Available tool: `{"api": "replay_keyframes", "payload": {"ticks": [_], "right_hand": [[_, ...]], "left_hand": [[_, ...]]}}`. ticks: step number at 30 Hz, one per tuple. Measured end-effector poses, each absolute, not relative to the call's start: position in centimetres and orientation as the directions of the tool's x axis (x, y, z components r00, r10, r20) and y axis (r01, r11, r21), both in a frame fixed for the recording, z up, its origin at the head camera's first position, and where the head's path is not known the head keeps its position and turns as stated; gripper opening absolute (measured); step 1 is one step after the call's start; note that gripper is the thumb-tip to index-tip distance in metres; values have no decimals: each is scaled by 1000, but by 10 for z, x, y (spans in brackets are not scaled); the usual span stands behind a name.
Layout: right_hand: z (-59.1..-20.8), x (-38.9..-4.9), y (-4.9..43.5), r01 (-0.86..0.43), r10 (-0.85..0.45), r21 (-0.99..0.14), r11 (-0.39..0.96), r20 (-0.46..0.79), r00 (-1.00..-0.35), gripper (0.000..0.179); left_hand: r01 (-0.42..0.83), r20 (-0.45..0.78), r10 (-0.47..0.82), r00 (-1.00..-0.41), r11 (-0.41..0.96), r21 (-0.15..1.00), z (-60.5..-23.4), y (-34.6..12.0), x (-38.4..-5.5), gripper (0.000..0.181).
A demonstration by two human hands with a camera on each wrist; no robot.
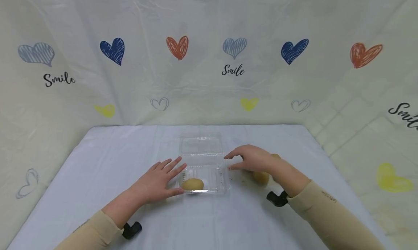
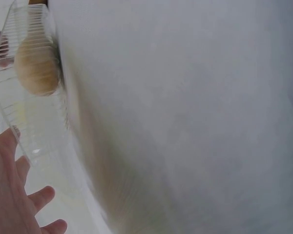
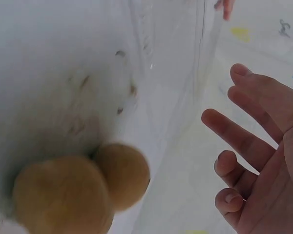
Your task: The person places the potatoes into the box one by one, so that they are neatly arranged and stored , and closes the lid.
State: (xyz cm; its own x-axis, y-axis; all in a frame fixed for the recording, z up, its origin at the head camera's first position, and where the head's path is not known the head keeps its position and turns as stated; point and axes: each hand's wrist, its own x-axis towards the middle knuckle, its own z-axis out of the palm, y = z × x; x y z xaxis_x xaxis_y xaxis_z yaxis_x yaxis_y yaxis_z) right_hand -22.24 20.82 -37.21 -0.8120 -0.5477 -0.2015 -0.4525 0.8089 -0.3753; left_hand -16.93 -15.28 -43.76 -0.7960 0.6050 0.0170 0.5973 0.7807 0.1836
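A clear plastic clamshell box [image 1: 203, 159] lies open in the middle of the table, its lid folded back. One tan potato [image 1: 192, 184] sits in its near tray, also seen through the ribbed wall as potato [image 2: 36, 68]. My left hand [image 1: 161, 179] rests flat against the box's left side, fingers straight. My right hand [image 1: 249, 158] hovers at the box's right edge with relaxed fingers, holding nothing. Two more potatoes [image 3: 83, 187] lie on the cloth under my right wrist, one showing at potato [image 1: 260, 177].
A pale blue cloth [image 1: 98, 163] covers the table. A cream backdrop with hearts and "Smile" [image 1: 233, 70] hangs close behind and to both sides. Black wrist mounts [image 1: 277, 198] sit on both forearms.
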Motion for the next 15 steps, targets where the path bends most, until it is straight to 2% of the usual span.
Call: {"api": "replay_keyframes", "payload": {"ticks": [7, 15], "right_hand": [[-365, -218, 244, -318, -425, -393, 863, -223, -877, 39], [-362, -219, 256, -300, -391, -344, 890, -236, -889, 45]], "left_hand": [[605, 28, 610, -792, 777, 174, -437, -153, -168, 86], [600, 16, 606, -795, 783, 166, -436, -153, -169, 86]]}}
